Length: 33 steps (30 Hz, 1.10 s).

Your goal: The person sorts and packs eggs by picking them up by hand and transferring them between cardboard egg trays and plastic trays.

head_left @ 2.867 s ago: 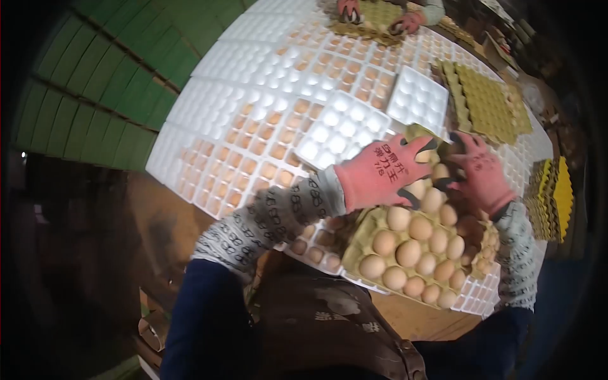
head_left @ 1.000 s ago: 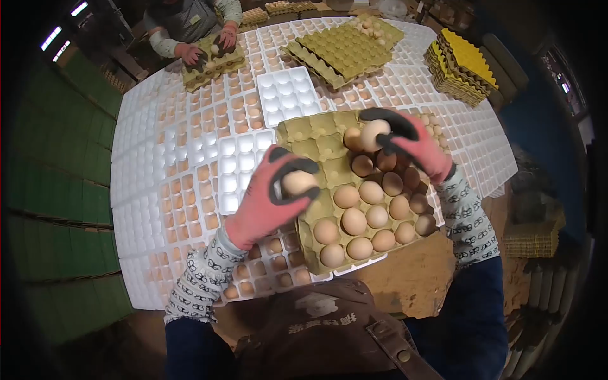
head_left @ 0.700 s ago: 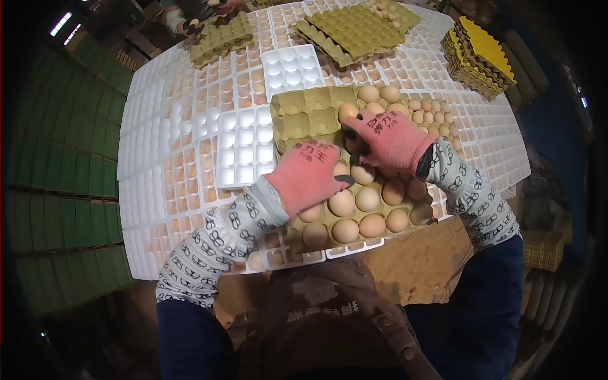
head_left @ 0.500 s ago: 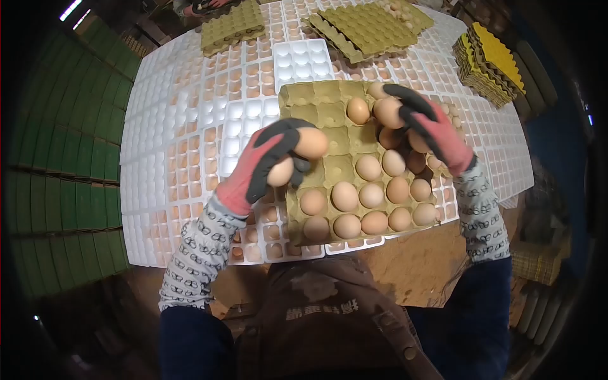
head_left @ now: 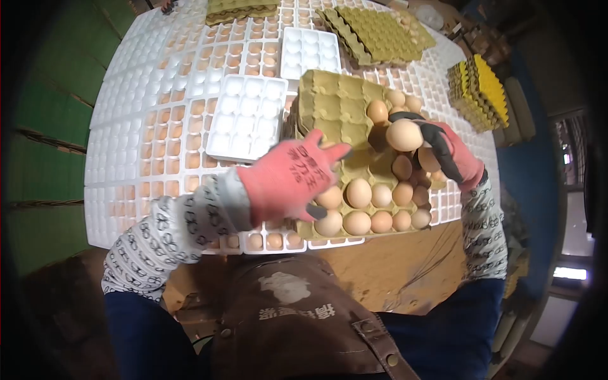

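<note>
My left hand (head_left: 294,177), in a pink and black glove, is palm down over the left side of a pulp egg tray (head_left: 327,106). Its visible fingers spread to the right, but its underside is hidden and motion blurs it, so I cannot see whether eggs are in it. My right hand (head_left: 437,144) grips a pale brown egg (head_left: 404,135) above the tray's right side. Another egg (head_left: 427,159) lies against its palm; whether it is held is unclear. Brown eggs (head_left: 358,192) fill much of the tray's near rows. The upper-left cups hold no eggs.
Left of the pulp tray lies a white plastic tray (head_left: 247,117) without eggs, with another such tray (head_left: 310,52) behind. White trays of eggs (head_left: 183,130) cover the table. Stacked pulp trays (head_left: 377,35) and a yellow-topped stack (head_left: 478,92) stand farther back.
My left hand, which showed two eggs in its grip, has turned palm down and moved right over the tray. An egg is gone from the third row. My right hand has lowered slightly.
</note>
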Motion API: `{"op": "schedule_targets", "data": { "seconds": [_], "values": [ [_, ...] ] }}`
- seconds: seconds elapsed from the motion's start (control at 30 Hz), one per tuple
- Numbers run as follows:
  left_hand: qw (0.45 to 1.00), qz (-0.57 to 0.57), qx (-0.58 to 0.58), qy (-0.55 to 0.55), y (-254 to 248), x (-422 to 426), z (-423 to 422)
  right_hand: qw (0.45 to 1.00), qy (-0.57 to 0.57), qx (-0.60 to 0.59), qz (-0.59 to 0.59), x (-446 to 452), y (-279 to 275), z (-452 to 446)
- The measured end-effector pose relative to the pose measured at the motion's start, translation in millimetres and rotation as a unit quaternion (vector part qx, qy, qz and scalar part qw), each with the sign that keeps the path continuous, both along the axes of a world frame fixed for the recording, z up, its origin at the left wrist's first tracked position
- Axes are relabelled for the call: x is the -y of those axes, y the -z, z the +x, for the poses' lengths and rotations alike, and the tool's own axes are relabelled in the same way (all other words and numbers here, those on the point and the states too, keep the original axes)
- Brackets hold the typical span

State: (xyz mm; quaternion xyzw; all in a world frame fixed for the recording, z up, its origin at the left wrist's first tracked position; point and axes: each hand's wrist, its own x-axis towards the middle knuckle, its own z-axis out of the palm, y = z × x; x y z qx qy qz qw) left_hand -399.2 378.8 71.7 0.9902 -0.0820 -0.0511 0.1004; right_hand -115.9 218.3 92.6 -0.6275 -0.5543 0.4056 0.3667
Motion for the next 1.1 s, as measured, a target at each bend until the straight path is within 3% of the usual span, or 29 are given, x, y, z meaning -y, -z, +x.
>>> {"op": "schedule_targets", "data": {
  "seconds": [0.07,0.1,0.13,0.17,0.2,0.23,0.27,0.3,0.33,0.37,0.4,0.43,0.47,0.5,0.53,0.6,0.67,0.7,0.8,0.83,0.87,0.93,0.97,1.0,1.03,1.07,1.1],
  "values": [
    [1.000,0.006,-0.006,-0.006,3.2,-0.1,2.4,0.993,-0.017,-0.058,-0.097,-7.5,-22.9,-22.6],
    [0.999,-0.017,0.045,-0.005,16.9,2.2,1.3,0.999,-0.007,-0.017,-0.038,-15.8,-23.9,-41.4],
    [0.995,-0.033,0.090,-0.012,28.3,-1.9,-5.3,0.998,-0.017,-0.024,-0.058,-34.4,-35.4,-62.4],
    [0.979,-0.180,0.086,-0.030,27.8,-14.6,-22.4,0.992,0.040,-0.093,-0.074,-50.7,-36.1,-80.4],
    [0.941,-0.325,0.079,-0.054,31.2,-28.6,-46.5,0.994,-0.014,-0.086,-0.066,-70.7,-38.9,-96.8],
    [0.872,-0.462,0.158,-0.036,57.4,-41.6,-68.9,0.986,-0.021,-0.161,-0.042,-98.9,-47.3,-136.9],
    [0.776,-0.582,0.242,-0.018,101.2,-59.8,-98.7,0.986,-0.041,-0.152,-0.055,-130.9,-40.8,-164.7],
    [0.576,-0.802,0.157,-0.002,128.0,-79.9,-154.6,0.986,-0.061,-0.143,-0.068,-163.0,-33.9,-192.1],
    [0.305,-0.948,0.095,0.003,155.9,-100.5,-210.1,0.985,-0.065,-0.119,-0.103,-194.7,-31.3,-223.4],
    [0.239,-0.953,0.178,-0.055,169.6,-126.1,-248.9,0.982,-0.110,-0.083,-0.126,-226.7,-15.3,-244.6],
    [0.238,-0.932,0.235,-0.142,186.5,-153.2,-291.9,0.975,-0.122,-0.117,-0.146,-257.7,21.2,-266.8],
    [0.306,-0.869,0.278,-0.272,198.7,-178.1,-338.1,0.963,-0.022,-0.180,-0.197,-282.9,74.8,-286.0],
    [0.407,-0.768,0.282,-0.406,208.0,-201.2,-380.5,0.938,-0.075,-0.231,-0.248,-322.0,101.5,-319.3],
    [0.481,-0.658,0.256,-0.520,214.1,-220.3,-413.1,0.967,-0.133,-0.122,-0.178,-349.0,131.1,-355.9],
    [0.456,-0.643,0.251,-0.561,217.8,-234.1,-432.3,0.980,-0.172,-0.006,-0.102,-376.4,160.8,-392.5],
    [0.273,-0.719,0.344,-0.539,226.9,-243.5,-439.8,0.953,-0.197,0.229,0.007,-405.3,190.3,-452.5],
    [0.383,-0.678,0.303,-0.550,284.7,-265.4,-472.7,0.880,-0.226,0.418,-0.012,-430.7,202.4,-497.8],
    [0.438,-0.642,0.286,-0.560,292.1,-273.0,-477.1,0.860,-0.248,0.446,0.004,-440.2,229.9,-503.5],
    [0.585,-0.493,0.242,-0.597,253.4,-290.8,-465.6,0.858,-0.230,0.460,0.007,-450.5,241.7,-506.9],
    [0.677,-0.316,0.212,-0.631,233.1,-295.7,-455.3,0.885,-0.185,0.418,0.088,-452.1,252.9,-498.5],
    [0.692,-0.272,0.167,-0.648,233.5,-301.1,-447.4,0.951,-0.103,0.291,0.007,-456.8,251.1,-498.0],
    [0.717,-0.175,0.086,-0.669,229.7,-318.8,-432.5,0.987,0.075,0.017,-0.139,-477.4,241.9,-492.4],
    [0.687,-0.211,0.132,-0.682,223.9,-325.5,-427.6,0.977,0.119,-0.158,-0.083,-487.2,272.1,-481.2],
    [0.628,-0.239,0.169,-0.721,221.6,-330.7,-421.0,0.974,0.127,-0.181,-0.059,-493.2,279.8,-481.1],
    [0.628,-0.170,0.255,-0.715,239.1,-336.6,-420.0,0.989,0.113,-0.058,-0.081,-490.0,254.2,-501.3],
    [0.620,-0.102,0.339,-0.700,266.4,-342.2,-423.6,0.996,0.078,0.010,0.048,-488.6,279.8,-518.6],
    [0.658,-0.026,0.333,-0.674,287.1,-343.6,-427.2,0.956,-0.004,0.192,0.220,-482.6,273.0,-536.1]
  ]
}}
